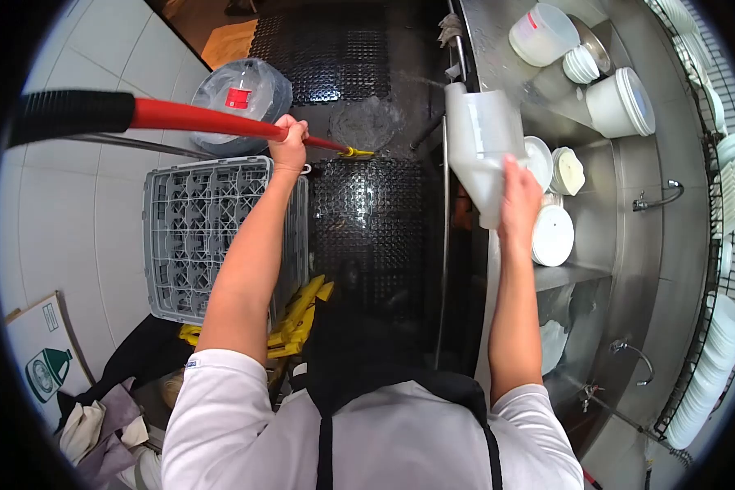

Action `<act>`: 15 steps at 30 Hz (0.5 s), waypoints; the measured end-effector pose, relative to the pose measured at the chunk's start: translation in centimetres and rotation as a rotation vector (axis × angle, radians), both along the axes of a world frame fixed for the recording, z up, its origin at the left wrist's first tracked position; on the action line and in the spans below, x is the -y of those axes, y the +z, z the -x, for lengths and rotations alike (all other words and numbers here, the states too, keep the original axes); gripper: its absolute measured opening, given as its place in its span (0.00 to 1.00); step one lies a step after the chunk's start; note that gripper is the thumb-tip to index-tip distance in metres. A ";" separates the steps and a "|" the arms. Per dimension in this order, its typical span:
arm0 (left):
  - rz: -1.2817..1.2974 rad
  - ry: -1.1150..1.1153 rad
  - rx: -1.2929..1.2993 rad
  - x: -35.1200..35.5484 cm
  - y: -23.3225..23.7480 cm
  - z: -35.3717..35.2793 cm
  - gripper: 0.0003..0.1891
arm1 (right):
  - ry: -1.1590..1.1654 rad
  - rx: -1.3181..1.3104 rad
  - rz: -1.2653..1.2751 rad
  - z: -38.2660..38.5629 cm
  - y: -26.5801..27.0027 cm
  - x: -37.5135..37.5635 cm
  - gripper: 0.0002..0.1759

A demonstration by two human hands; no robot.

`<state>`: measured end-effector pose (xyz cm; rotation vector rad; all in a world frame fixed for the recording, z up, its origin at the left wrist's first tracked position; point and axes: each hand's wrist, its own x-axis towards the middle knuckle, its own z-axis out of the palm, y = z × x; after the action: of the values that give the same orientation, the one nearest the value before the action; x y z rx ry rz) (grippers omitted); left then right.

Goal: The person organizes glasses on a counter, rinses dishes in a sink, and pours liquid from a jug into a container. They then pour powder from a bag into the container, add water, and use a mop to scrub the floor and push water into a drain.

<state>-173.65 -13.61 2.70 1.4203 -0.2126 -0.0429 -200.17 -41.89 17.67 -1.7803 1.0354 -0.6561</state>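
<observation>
My left hand [290, 143] is wrapped round a long red pole [196, 117] with a ribbed black grip at its upper end. The pole slants down to a small yellow end piece [356, 152] by the dark floor. In my right hand [520, 200], slightly blurred, is a translucent white plastic jug [490, 122], held tilted beside the sink counter. Wet, shiny floor [366, 122] with a pale splash-like patch lies just beyond the yellow end.
On the left stand a grey dish rack [208, 304] and a bagged bin [279, 91] along the tiled wall. Black rubber mats [366, 220] cover the floor. To the right, white tubs [614, 104] sit at the steel sink [596, 233], with plates [710, 359] on a wire shelf.
</observation>
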 end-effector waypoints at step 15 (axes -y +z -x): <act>-0.251 -0.393 0.101 3.5 3.8 6.4 0.17 | -0.885 0.156 0.038 38.6 1.0 0.4 0.20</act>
<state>-180.04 -17.09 6.50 1.6132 -0.5846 -0.3307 -238.80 -42.29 18.71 -1.2095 1.7045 -1.3225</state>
